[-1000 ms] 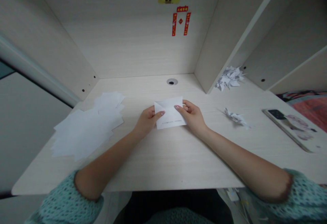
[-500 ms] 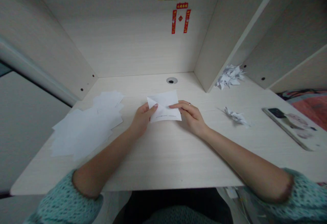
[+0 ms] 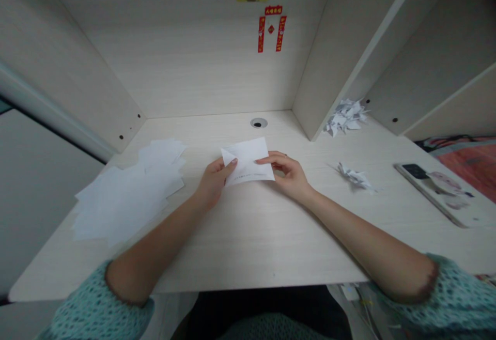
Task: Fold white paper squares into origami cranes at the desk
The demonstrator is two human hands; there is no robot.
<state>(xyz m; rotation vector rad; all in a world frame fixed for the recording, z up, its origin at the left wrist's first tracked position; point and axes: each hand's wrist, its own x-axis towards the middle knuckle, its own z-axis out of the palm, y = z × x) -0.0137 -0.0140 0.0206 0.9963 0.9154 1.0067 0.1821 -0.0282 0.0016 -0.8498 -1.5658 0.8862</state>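
Note:
A small white sheet of paper [image 3: 250, 167] with a line of print along its near edge is held just over the desk. My left hand [image 3: 214, 179] pinches its left side, thumb on top and fingers behind, where a corner is folded over. From the right, my right hand [image 3: 289, 172] holds the other side, its index finger stretched across the upper face and the thumb at the near right corner, partly hidden. A ring shows on one right finger.
Loose white sheets [image 3: 124, 195] lie spread at the left of the desk [image 3: 232, 247]. On the right are a small heap of folded paper pieces [image 3: 354, 177], a larger pile [image 3: 346, 117] beside the upright panel [image 3: 349, 56], and a phone [image 3: 437, 190]. A cable hole [image 3: 259, 123] sits at the back.
My right thumb has shifted and shows more at the sheet's near right corner. The sheet stays between both hands, and the whole view has moved slightly.

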